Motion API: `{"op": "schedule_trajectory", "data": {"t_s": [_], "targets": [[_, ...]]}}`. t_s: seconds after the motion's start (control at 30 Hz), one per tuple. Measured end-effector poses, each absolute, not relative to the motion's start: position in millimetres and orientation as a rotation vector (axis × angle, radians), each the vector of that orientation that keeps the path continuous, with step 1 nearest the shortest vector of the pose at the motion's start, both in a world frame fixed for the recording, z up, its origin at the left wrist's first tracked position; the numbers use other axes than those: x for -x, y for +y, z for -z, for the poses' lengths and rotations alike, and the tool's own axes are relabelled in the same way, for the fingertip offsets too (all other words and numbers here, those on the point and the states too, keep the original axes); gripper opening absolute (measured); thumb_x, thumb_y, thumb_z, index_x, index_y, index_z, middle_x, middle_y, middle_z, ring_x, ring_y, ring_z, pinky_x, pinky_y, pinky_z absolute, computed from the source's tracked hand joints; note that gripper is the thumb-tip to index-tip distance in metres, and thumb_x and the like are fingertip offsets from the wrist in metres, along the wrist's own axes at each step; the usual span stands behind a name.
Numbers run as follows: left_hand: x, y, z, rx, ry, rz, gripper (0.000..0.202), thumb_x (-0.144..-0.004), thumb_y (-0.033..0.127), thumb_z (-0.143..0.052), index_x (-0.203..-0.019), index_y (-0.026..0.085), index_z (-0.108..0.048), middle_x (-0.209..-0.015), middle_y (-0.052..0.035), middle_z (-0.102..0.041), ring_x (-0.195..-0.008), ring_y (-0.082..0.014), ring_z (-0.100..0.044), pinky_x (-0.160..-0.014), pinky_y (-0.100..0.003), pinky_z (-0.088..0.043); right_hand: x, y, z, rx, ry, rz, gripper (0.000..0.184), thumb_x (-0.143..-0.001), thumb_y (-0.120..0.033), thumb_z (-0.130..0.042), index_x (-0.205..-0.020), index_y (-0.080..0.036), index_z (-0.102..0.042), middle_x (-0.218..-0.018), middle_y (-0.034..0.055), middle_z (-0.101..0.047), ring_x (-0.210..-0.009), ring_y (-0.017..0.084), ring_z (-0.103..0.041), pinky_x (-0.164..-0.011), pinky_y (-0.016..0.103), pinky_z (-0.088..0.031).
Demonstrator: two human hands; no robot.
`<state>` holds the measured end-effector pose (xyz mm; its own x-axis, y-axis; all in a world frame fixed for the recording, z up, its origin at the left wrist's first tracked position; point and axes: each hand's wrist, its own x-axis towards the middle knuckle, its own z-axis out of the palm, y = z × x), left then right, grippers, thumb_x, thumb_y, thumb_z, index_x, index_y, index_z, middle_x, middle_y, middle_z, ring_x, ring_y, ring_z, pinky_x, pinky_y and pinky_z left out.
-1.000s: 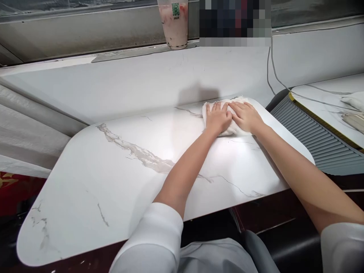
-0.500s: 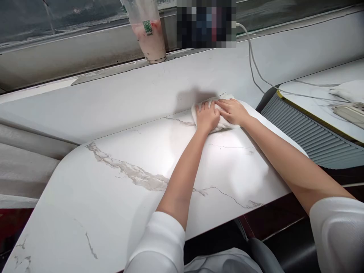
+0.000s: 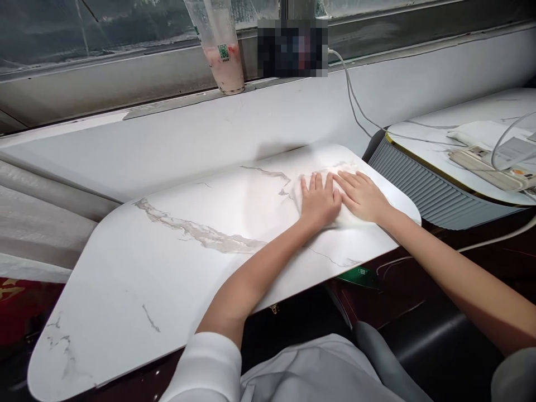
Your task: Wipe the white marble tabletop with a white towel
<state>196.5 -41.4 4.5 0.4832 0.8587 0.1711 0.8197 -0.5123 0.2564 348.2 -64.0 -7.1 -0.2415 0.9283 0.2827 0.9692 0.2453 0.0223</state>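
Observation:
A white cloth (image 3: 348, 216) lies bunched on the white marble-patterned tabletop (image 3: 188, 190), toward its right end. Both of my hands press down on it side by side. My left hand (image 3: 320, 200) rests on the cloth's left part with its fingers stretched out and slightly spread. On the right part, my right hand (image 3: 363, 195) lies flat, fingers extended toward the upper left and close to the left hand's thumb. The cloth's middle is hidden under my palms.
A clear cup with pink drink (image 3: 226, 70) stands on the window ledge, near a blurred-out object (image 3: 292, 49) with a white cable (image 3: 349, 84). At right are a ribbed grey cabinet (image 3: 419, 178) and a beige power strip (image 3: 492, 167). A pale curtain (image 3: 42, 206) hangs at left.
Both hands and the cloth have come back from the tabletop's wall edge toward my body. The view has shifted, showing more of the right-hand surface.

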Motion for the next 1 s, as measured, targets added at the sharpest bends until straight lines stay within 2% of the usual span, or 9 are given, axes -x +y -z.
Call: {"op": "schedule_trajectory", "data": {"t_s": [0.2, 0.4, 0.53, 0.67, 0.9, 1.0], "targets": [[-194.6, -103.9, -0.9, -2.65, 1.403, -0.469, 0.056, -0.102, 0.033, -0.027, -0.152, 0.009, -0.033, -0.157, -0.0184, -0.037, -0.15, -0.0286, -0.027, -0.123, -0.054, -0.015, -351.8, -132.0, 8.2, 1.755, -2.329, 0.326, 0.057, -0.099, -0.033, -0.024, -0.151, -0.012, -0.038, -0.151, 0.0163, -0.047, -0.142, 0.027, -0.041, -0.118, 0.052, -0.03], [-198.0, -144.3, -1.6, -2.673, 1.27, -0.566, 0.057, -0.1, 0.033, -0.029, -0.151, 0.008, -0.035, -0.156, -0.0197, -0.039, -0.149, -0.0316, -0.029, -0.124, -0.056, -0.016, -361.1, -181.7, 5.8, 1.81, -2.315, 0.256, 0.064, -0.098, -0.036, -0.023, -0.16, -0.023, -0.012, -0.157, 0.0091, -0.036, -0.146, 0.026, -0.034, -0.119, 0.056, -0.029], [-202.0, -150.1, -3.0, -2.646, 1.206, -0.586, 0.058, -0.1, 0.032, -0.029, -0.151, 0.006, -0.036, -0.156, -0.0204, -0.039, -0.149, -0.0318, -0.027, -0.125, -0.057, -0.013, -369.4, -191.3, 5.2, 1.829, -2.352, 0.199, 0.066, -0.098, -0.038, -0.024, -0.16, -0.028, -0.005, -0.16, 0.006, -0.03, -0.147, 0.026, -0.029, -0.119, 0.058, -0.029], [-207.3, -139.7, -2.7, -2.629, 1.198, -0.551, 0.058, -0.1, 0.031, -0.028, -0.151, 0.004, -0.035, -0.156, -0.0221, -0.037, -0.149, -0.0322, -0.027, -0.124, -0.058, -0.015, -377.6, -177.8, 7.8, 1.843, -2.365, 0.221, 0.066, -0.098, -0.038, -0.022, -0.16, -0.024, -0.01, -0.159, 0.0087, -0.032, -0.147, 0.027, -0.03, -0.119, 0.057, -0.029], [-231.3, -74.7, 0.5, -2.593, 1.33, -0.565, 0.056, -0.1, 0.031, -0.027, -0.15, 0.01, -0.037, -0.156, -0.016, -0.041, -0.147, -0.028, -0.032, -0.124, -0.055, -0.012, -398.4, -99.3, 8.2, 1.811, -2.399, 0.247, 0.062, -0.098, -0.038, -0.02, -0.154, -0.015, -0.032, -0.155, 0.0126, -0.041, -0.145, 0.027, -0.035, -0.119, 0.055, -0.027], [-242.8, -31.9, 0.7, -2.555, 1.393, -0.566, 0.056, -0.099, 0.03, -0.028, -0.15, 0.009, -0.037, -0.155, -0.0168, -0.041, -0.148, -0.0285, -0.031, -0.124, -0.054, -0.01, -405.2, -48.7, 6.6, 1.777, -2.384, 0.223, 0.06, -0.098, -0.039, -0.02, -0.152, -0.017, -0.035, -0.154, 0.0113, -0.042, -0.144, 0.026, -0.037, -0.118, 0.056, -0.025]]}}
